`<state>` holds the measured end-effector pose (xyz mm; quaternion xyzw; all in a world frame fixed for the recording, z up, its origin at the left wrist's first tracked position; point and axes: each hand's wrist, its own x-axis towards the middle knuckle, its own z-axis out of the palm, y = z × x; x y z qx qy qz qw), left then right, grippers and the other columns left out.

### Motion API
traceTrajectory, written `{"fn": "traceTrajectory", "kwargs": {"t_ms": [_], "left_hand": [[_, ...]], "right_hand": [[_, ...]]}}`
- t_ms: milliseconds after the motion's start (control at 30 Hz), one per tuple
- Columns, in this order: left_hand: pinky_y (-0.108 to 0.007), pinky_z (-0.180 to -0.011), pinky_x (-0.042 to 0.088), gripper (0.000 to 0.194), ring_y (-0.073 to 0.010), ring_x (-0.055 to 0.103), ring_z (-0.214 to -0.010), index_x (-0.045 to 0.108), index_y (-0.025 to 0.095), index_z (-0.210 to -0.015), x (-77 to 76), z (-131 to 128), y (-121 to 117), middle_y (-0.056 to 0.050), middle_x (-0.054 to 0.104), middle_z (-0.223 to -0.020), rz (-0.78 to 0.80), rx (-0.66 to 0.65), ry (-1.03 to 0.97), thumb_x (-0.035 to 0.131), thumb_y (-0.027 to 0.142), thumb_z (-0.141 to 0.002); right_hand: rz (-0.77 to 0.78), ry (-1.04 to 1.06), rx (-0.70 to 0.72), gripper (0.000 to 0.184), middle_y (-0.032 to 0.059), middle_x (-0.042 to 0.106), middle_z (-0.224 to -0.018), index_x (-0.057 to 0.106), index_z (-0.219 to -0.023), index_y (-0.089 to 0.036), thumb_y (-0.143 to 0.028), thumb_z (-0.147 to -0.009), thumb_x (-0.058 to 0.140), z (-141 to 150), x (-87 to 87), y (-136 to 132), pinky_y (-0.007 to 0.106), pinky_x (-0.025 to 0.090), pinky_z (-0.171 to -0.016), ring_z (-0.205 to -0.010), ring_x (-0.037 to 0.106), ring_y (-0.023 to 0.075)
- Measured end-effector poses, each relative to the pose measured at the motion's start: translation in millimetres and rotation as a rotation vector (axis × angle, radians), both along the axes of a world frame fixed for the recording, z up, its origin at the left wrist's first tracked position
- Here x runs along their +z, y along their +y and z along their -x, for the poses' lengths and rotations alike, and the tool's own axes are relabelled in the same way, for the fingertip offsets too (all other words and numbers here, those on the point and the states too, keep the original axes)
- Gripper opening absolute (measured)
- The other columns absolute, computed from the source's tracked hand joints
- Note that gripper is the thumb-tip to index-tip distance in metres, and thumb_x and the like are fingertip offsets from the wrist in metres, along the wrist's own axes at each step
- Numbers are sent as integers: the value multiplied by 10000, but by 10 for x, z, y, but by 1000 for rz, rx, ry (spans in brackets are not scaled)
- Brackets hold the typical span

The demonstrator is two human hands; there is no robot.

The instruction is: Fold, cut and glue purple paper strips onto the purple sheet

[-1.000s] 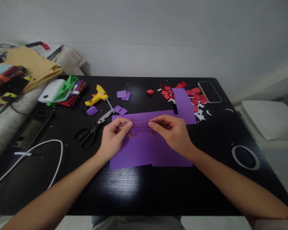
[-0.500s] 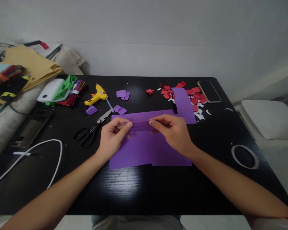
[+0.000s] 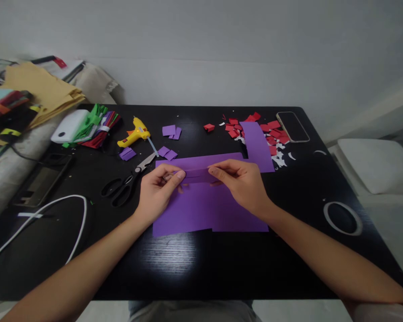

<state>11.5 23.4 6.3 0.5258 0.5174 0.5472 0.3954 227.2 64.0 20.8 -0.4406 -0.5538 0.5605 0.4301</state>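
A narrow purple paper strip (image 3: 197, 175) stretches between my two hands, above larger purple paper sheets (image 3: 188, 210) on the black table. My left hand (image 3: 161, 185) pinches the strip's left end between thumb and fingers. At the right end, my right hand (image 3: 240, 182) pinches it the same way. The fingers partly cover both ends. Black-handled scissors (image 3: 129, 181) lie to the left of my left hand, blades pointing at the sheets. Another purple paper piece (image 3: 259, 147) lies beyond my right hand, partly over red paper scraps (image 3: 273, 136).
A yellow glue gun (image 3: 136, 133) and small purple paper pieces (image 3: 169, 130) lie at the back. A phone (image 3: 293, 127) is at the back right, a tape ring (image 3: 342, 218) at the right. On the left are a white cable (image 3: 85, 214) and bundled coloured material (image 3: 102, 127).
Both hands keep their pinch on the purple strip and barely move. The strip's surface has tilted slightly between the fingers. The whole view has shifted a little.
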Motion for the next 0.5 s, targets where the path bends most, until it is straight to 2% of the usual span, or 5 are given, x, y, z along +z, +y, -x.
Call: {"fn": "traceTrajectory", "kwargs": {"t_ms": [267,500], "left_hand": [[-243,-552,527,260,-125,652,-512,730,172,-859,-31,21,5,1,701,-595,17,-16,-16,808,419,-874],[-248,-539,510,270,-129,644,-496,744,166,-805,-30,48,37,-5,703,-588,43,-3,-36,830,420,-842]], "right_hand": [[12,9,2,275,30,798,-811,835,-874,-216,-471,-787,885,-9,3,38,373,707,-728,-720,768,190],[41,36,6,314,25,785,-797,828,-856,-211,-499,-753,900,-23,-64,133,386,717,-731,-751,760,191]]}}
